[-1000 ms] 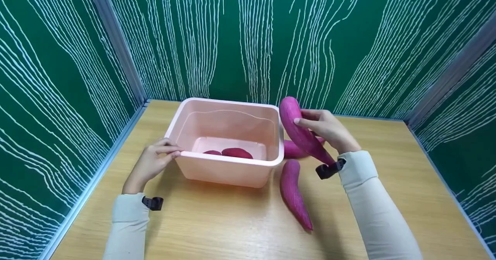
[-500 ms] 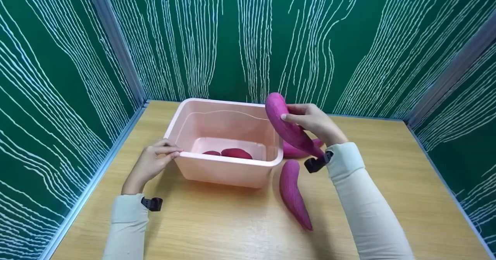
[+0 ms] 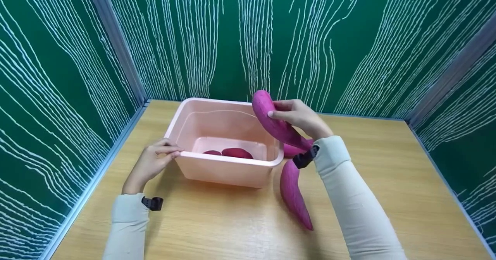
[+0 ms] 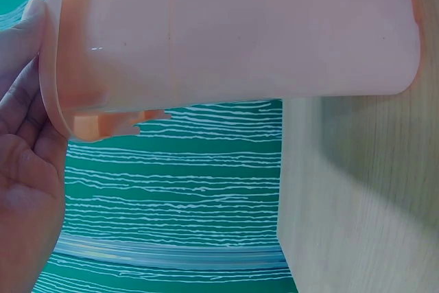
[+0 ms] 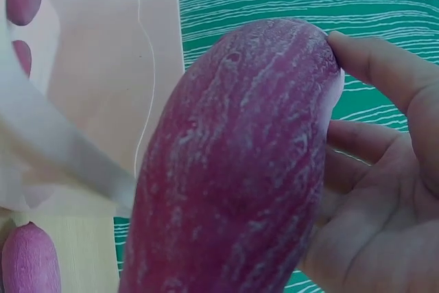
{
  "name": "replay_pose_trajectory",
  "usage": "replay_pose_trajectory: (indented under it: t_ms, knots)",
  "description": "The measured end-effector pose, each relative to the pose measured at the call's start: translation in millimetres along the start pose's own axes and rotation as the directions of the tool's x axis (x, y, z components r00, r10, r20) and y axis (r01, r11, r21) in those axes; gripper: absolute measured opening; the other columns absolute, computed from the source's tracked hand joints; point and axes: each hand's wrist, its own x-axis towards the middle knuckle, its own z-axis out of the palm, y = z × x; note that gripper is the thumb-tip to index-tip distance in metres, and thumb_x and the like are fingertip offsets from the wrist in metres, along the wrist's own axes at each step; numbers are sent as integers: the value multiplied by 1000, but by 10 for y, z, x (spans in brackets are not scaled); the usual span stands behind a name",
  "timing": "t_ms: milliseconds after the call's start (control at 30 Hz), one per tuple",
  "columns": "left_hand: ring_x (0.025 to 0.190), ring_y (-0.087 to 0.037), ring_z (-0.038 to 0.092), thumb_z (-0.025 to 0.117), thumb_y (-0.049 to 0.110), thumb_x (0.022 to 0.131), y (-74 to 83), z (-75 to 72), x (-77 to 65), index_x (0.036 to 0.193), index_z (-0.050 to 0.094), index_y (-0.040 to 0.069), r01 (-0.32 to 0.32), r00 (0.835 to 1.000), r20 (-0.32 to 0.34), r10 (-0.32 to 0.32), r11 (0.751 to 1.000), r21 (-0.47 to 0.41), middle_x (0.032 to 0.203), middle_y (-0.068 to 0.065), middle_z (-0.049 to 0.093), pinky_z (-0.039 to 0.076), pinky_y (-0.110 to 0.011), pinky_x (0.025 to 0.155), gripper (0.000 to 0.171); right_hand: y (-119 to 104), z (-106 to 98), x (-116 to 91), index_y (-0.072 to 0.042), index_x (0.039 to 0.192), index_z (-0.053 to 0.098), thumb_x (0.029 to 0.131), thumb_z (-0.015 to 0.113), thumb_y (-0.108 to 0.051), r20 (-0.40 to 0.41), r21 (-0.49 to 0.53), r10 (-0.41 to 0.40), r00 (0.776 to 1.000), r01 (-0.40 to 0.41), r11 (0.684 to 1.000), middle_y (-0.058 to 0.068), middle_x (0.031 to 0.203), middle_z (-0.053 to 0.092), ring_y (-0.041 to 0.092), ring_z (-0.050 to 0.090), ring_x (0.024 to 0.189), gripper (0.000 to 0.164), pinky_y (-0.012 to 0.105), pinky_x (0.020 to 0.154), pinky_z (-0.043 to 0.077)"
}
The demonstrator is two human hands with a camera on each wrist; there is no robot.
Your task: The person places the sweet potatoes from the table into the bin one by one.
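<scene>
My right hand [image 3: 304, 120] grips a long, curved purple-pink sweet potato [image 3: 267, 111] over the right rim of a pink plastic tub [image 3: 224, 171]. Its rounded end points up and its narrow end slants down toward the wrist. The right wrist view shows the thumb and fingers on one side of its streaked skin. At the tub's near left corner, my left hand [image 3: 151, 163] pinches the rim between thumb and fingers. Inside, two reddish sweet potatoes [image 3: 237, 153] lie on the bottom, partly hidden by the front wall.
Another sweet potato [image 3: 295, 196] lies on the wooden table [image 3: 217, 225] right of the tub. One more sweet potato [image 3: 291, 150] lies behind it, partly covered by the held one. Green walls [image 3: 228, 58] with white wavy lines and metal posts [image 3: 116, 39] enclose the table.
My right hand has carried the sweet potato leftward and slightly up, from beside the tub to over its right rim. My left hand and the tub stay in place.
</scene>
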Motion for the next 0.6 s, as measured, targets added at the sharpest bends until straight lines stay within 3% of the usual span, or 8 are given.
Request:
replay_pose_trajectory:
  t_ms: [600]
  knots:
    - [108, -30, 54, 72, 5, 83, -14, 5, -8, 100, 76, 2, -28, 1000, -8, 28, 1000, -5, 104, -12, 67, 47, -52, 101, 17, -116, 147, 190, -19, 133, 58, 90, 68, -32, 31, 2, -48, 998, 48, 999, 8, 113, 67, 21, 63, 98, 46, 32, 89, 55]
